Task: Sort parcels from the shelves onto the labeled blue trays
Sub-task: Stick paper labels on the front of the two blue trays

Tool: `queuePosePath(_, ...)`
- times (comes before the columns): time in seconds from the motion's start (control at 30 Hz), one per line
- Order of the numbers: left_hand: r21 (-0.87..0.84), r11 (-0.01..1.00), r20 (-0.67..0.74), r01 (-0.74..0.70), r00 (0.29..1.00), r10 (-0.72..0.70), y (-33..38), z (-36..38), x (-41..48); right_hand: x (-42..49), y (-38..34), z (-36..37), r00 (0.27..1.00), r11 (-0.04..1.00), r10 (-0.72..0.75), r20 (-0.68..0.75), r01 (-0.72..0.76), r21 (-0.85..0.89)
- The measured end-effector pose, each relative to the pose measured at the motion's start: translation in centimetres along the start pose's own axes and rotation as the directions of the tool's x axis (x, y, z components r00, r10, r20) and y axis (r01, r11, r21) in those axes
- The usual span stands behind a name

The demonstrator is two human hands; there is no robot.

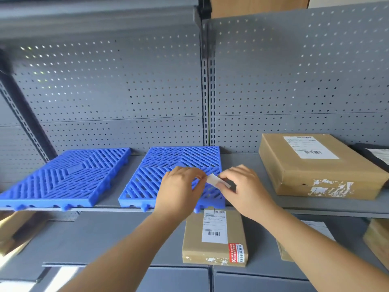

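Two blue slatted trays lie side by side on the upper shelf, the left tray (63, 182) and the right tray (168, 163). Over the right tray's front right corner, my left hand (179, 190) and my right hand (246, 188) both pinch a small white strip of paper or tape (216, 181) between their fingertips. A large brown parcel (315, 167) with a white label rests on the same shelf to the right. One shelf down, a smaller brown parcel (214, 239) with a white label and a red sticker lies below my hands.
Grey perforated back panels (117, 91) rise behind the shelves. A dark flat package (374, 157) sits at the far right. More brown parcels show on the lower shelf, one at the right edge (376, 239), another under my right forearm (283, 252), others at the left (16, 228).
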State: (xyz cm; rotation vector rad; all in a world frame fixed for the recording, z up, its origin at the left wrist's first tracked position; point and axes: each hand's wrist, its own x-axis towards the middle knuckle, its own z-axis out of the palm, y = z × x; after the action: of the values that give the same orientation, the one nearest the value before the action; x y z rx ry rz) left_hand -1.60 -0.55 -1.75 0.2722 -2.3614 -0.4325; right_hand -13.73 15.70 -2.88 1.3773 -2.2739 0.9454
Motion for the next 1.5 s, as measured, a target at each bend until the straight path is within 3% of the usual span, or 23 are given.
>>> queuePosePath(0.23,-0.004,0.996,-0.012,0.086,0.996,-0.086,-5.9,-4.1,-0.2,3.7,-4.7,4.0,0.999,0.998,-0.028,-0.032,0.030,0.055)
queuePosePath(0.63,0.152,0.984,-0.015,-0.095,0.995,0.098,-21.3,-13.1,-1.0,10.8,-17.9,14.6,0.994,0.984,-0.110,-0.003,0.109,-0.139)
queuePosePath(0.93,0.174,0.984,-0.019,-0.043,0.999,0.047,-31.6,-19.0,-2.5,13.2,-25.2,22.2,0.999,0.994,-0.049,-0.001,0.049,-0.103)
queuePosePath(1.27,0.229,0.972,-0.030,-0.046,0.998,0.055,-38.3,-23.3,-3.3,15.8,-29.7,27.4,0.998,0.999,-0.041,-0.044,0.040,-0.021)
queuePosePath(1.5,0.261,0.962,-0.006,-0.078,0.997,0.083,-40.9,-24.5,-4.5,15.4,-31.4,29.6,0.993,0.991,-0.110,-0.030,0.108,-0.085)
